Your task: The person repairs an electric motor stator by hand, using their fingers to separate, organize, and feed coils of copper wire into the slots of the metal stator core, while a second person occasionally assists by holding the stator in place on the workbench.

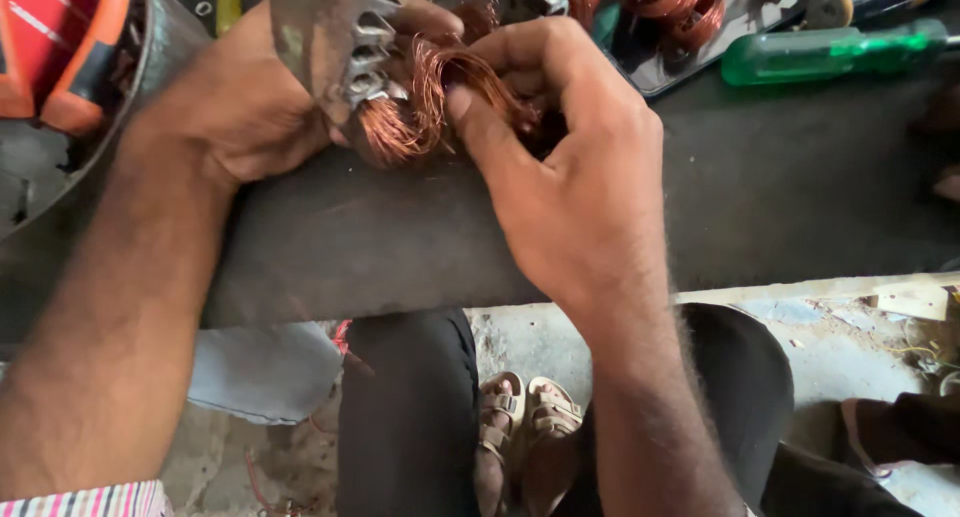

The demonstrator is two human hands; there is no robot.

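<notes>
A: Our left hand (240,107) grips the slotted metal core (345,47) from its left.
B: Right hand (560,167) pinches the copper wire bundle (415,112) between both hands, above the dark surface (400,247).

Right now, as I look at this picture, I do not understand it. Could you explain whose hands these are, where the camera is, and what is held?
The camera sits on a person's head and looks down at that person's own two bare hands. The left hand holds a slotted metal motor part at the edge of a dark workbench. The right hand pinches a bundle of thin copper wire coming out of that part. Farther back lie a green-handled screwdriver and more copper coils. Below the bench you see the person's knees and sandalled feet.
</notes>
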